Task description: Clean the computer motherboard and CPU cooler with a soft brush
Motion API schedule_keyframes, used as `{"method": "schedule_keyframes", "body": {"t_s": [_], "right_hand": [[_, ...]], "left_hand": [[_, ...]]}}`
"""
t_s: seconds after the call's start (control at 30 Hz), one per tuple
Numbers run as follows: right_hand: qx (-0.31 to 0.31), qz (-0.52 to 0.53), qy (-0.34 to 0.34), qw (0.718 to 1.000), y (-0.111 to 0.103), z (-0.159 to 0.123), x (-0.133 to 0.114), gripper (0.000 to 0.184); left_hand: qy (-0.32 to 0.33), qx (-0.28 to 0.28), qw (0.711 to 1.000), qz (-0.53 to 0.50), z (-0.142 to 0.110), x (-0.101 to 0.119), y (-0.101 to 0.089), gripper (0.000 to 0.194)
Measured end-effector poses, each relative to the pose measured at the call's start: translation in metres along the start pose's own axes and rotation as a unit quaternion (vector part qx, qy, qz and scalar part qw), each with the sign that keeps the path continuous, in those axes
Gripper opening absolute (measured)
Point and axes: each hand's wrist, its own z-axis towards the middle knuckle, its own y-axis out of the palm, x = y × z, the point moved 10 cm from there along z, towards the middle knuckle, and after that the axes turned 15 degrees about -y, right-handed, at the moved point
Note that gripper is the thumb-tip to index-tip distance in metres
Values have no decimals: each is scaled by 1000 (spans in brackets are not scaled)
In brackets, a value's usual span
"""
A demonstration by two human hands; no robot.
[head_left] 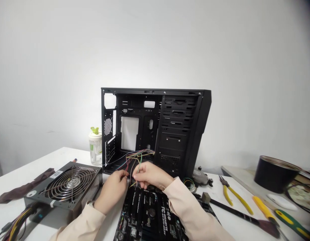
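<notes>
Lying nearest on the table [19, 167], a black Gigabyte motherboard [147, 214] runs near to far. At its far edge the right hand [149, 175] pinches thin coloured wires [142, 154], fingers nearly closed; the left hand [112, 190] curls just beside it, its hold hidden. The wires run farther and upward, fanning into an open black PC case [175, 110] standing upright.

Thin multicoloured wires [141, 154] arc downward; Gigabyte motherboard [147, 214] lies flat.
</notes>
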Motion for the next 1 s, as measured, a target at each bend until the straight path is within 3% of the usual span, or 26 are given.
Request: {"method": "schedule_keyframes", "body": {"t_s": [0.13,0.23,0.33,0.43,0.53,0.67,0.77,0.87,1.0], "right_hand": [[76,-78,-12,994,-23,3,2,23],[84,-113,-27,990,-27,2,-2,36],[80,-134,-44,987,-28,1,-15,37],[65,-156,-50,984,-27,2,-25,31],[29,-183,-47,982,-20,4,-27,24],[-18,-241,-56,969,-5,-2,-27,22],[-26,-290,-74,954,3,-9,-32,37],[-44,-329,-97,938,11,-14,-34,52],[-63,-347,-122,928,14,-16,-27,57]], "left_hand": [[3,33,999,20,-3,0,-6,25],[1,53,998,25,-7,3,-12,24],[10,53,999,0,-12,10,-16,24],[18,12,998,-56,-15,18,-11,22],[-12,-63,989,-133,-15,18,3,21],[-82,-161,951,-250,-20,10,23,35],[-115,-211,917,-318,-27,7,34,42],[-145,-235,895,-349,-32,2,44,44],[-161,-230,885,-371,-33,-3,53,44]]}}
